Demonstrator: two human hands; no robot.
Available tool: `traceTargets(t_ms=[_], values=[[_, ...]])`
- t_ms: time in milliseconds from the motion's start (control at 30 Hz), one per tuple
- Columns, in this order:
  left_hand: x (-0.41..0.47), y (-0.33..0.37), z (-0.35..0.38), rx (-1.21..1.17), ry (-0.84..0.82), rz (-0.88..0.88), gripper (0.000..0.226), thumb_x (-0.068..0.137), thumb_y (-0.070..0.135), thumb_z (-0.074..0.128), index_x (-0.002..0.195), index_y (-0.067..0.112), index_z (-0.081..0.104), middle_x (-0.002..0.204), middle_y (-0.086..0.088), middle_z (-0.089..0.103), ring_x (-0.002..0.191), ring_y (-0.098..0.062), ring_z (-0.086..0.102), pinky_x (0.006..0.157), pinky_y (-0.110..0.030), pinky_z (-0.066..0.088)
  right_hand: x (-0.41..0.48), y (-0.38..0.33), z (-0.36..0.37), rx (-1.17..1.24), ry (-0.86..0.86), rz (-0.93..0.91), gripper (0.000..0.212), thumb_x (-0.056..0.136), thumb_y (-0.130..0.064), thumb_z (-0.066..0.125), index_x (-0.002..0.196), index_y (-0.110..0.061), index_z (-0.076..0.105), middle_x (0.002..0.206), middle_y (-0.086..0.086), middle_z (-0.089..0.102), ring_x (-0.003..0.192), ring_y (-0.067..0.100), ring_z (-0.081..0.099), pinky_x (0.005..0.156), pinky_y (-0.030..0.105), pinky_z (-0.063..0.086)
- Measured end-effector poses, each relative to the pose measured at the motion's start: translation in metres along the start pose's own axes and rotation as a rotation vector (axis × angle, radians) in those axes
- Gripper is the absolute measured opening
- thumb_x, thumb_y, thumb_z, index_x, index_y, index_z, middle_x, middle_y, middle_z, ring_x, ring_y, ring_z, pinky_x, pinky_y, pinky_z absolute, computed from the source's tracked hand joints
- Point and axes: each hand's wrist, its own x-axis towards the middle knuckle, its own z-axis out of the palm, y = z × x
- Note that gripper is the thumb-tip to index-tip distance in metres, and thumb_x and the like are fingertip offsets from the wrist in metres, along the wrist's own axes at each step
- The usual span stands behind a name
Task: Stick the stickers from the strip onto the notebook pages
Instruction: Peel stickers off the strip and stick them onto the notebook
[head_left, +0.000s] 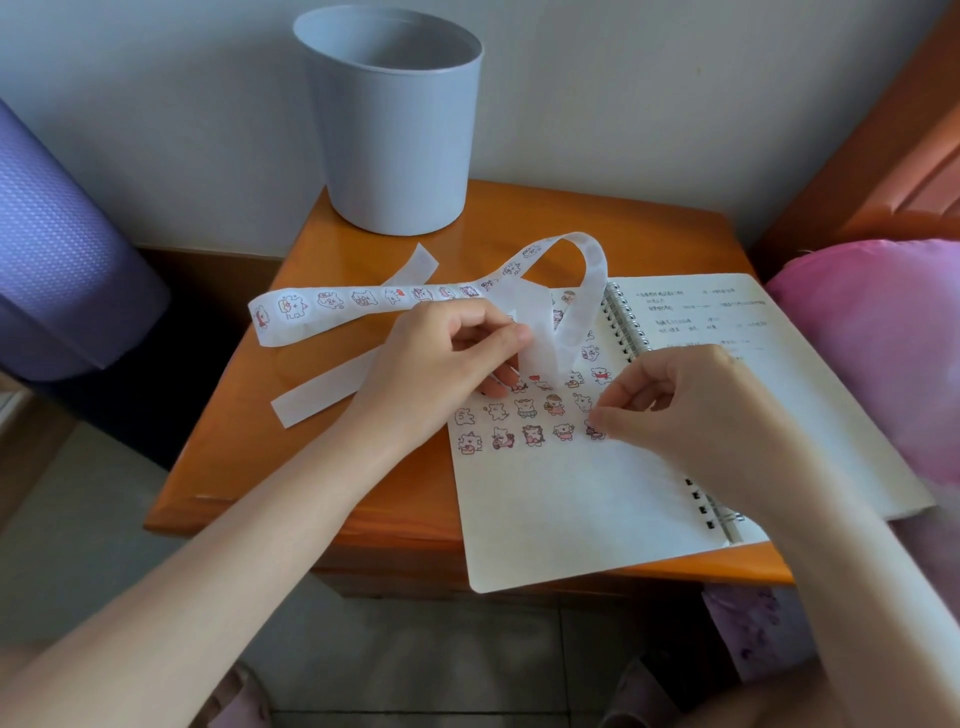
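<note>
An open spiral notebook (576, 499) lies on the orange bedside table, its left page carrying several rows of small cartoon stickers. A long white sticker strip (358, 304) loops over the page's top and trails off to the left. My left hand (441, 358) pinches the strip between thumb and fingers just above the stickered rows. My right hand (680, 405), fingers curled, presses a fingertip on a sticker (594, 430) at the right end of the bottom row. The right page shows handwriting.
A grey bin (395, 124) stands at the back of the table (291, 467). Two bare backing pieces (322, 392) lie left of my left hand. A purple rolled mat (57, 249) is at the left, a pink pillow (883, 338) at the right.
</note>
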Motion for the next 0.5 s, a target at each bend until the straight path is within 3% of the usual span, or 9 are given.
traceTargets(t_ms=[200,333,500], values=[[-0.0002,0.0005,0.0003,0.010,-0.004,0.006,0.017,0.091,0.020,0.060,0.087,0.009,0.072,0.074,-0.001,0.070,0.065,-0.004,0.066,0.057,-0.008,0.048,-0.0013,-0.0013,-0.0001,-0.113,0.018,-0.015,0.013,0.075,-0.033,0.076,0.073,-0.027,0.064,0.063,-0.012,0.051,0.055,0.006,0.045,0.050,0.017,0.029],[-0.0005,0.0002,0.0007,0.018,-0.005,0.004,0.016,0.091,0.020,0.060,0.087,0.010,0.071,0.074,-0.001,0.070,0.065,-0.004,0.067,0.057,-0.007,0.047,-0.0009,-0.0009,-0.0026,-0.136,0.035,-0.006,0.027,0.071,-0.037,0.077,0.078,-0.029,0.052,0.069,-0.010,0.049,0.061,0.009,0.048,0.051,0.020,0.028],[-0.0002,-0.0009,0.0004,0.042,-0.004,0.005,0.015,0.091,0.021,0.060,0.085,0.013,0.071,0.072,0.003,0.070,0.063,-0.002,0.066,0.057,-0.006,0.046,0.0005,0.0021,-0.0057,-0.081,0.063,-0.009,0.020,0.075,-0.026,0.076,0.080,-0.023,0.057,0.067,-0.006,0.051,0.057,0.009,0.043,0.051,0.021,0.030]])
